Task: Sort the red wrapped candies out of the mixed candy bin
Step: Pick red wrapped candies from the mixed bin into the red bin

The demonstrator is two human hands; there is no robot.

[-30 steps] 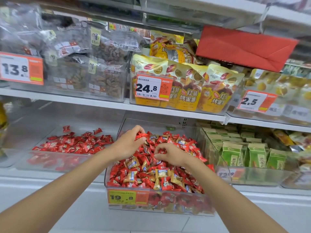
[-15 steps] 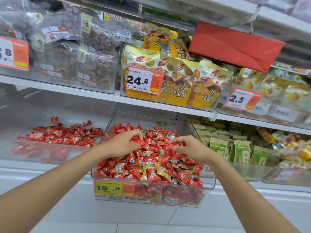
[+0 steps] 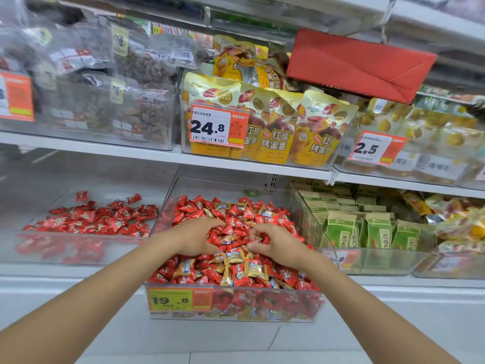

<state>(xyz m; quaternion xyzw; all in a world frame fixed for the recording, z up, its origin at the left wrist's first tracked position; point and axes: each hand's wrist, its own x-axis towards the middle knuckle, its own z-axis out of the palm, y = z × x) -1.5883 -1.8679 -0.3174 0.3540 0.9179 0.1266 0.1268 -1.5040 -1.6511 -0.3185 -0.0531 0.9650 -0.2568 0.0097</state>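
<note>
Two hands are observed inside the mixed candy bin (image 3: 225, 186) at lower centre of the frame, set close together over the heap. The left hand (image 3: 194, 239) is curled, its fingertips buried among the red wrapped candies (image 3: 199, 206); whether any is actually held cannot be told. The right hand (image 3: 277, 246) is curled, thumb and forefinger pinched on one red piece. Gold wrapped candies (image 3: 232, 258) are noted nearer the front wall. More red pieces are laid in the clear tray (image 3: 78, 258) at centre left.
</note>
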